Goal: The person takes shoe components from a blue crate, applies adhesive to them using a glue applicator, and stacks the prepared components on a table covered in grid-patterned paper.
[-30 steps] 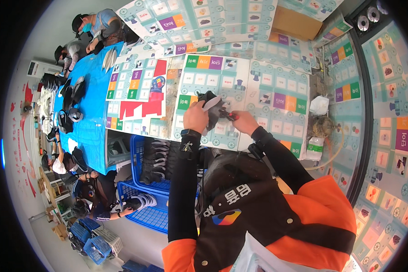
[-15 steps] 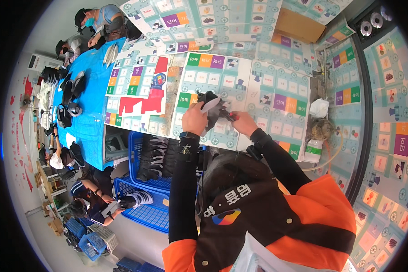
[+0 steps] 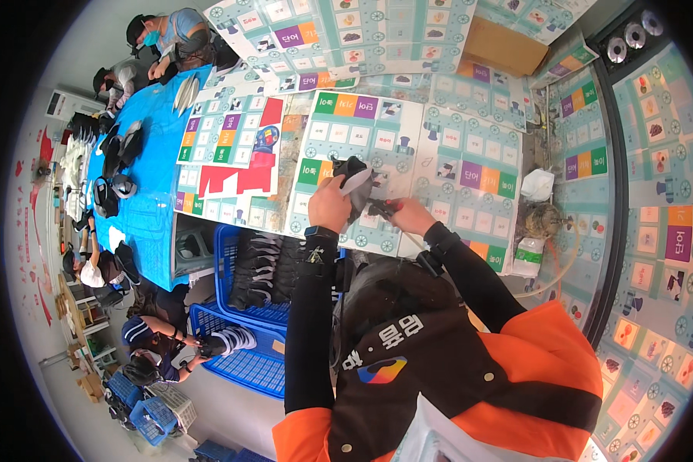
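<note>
My left hand [image 3: 329, 205] is closed around a black and grey shoe upper [image 3: 357, 185], raised over the patterned table covering [image 3: 389, 158]. Grey lining shows along the upper's opening. Just to the right, my right hand [image 3: 413, 216] grips a small hand tool [image 3: 382, 206] with dark and red parts. The tool's tip meets the right side of the upper; its exact kind is too small to make out. My fingers partly hide both things.
Blue baskets [image 3: 242, 350] with stacked shoe uppers [image 3: 258, 269] stand left of me. A blue-covered table [image 3: 150, 239] holds more dark uppers, with several people along it. A cardboard box [image 3: 504, 46] lies at the back; a white bag [image 3: 537, 185] is right.
The shoe upper has turned slightly, showing more of its grey lining. My right hand has shifted a little lower. At lower left, a co-worker has brought an upper to the stack in the basket.
</note>
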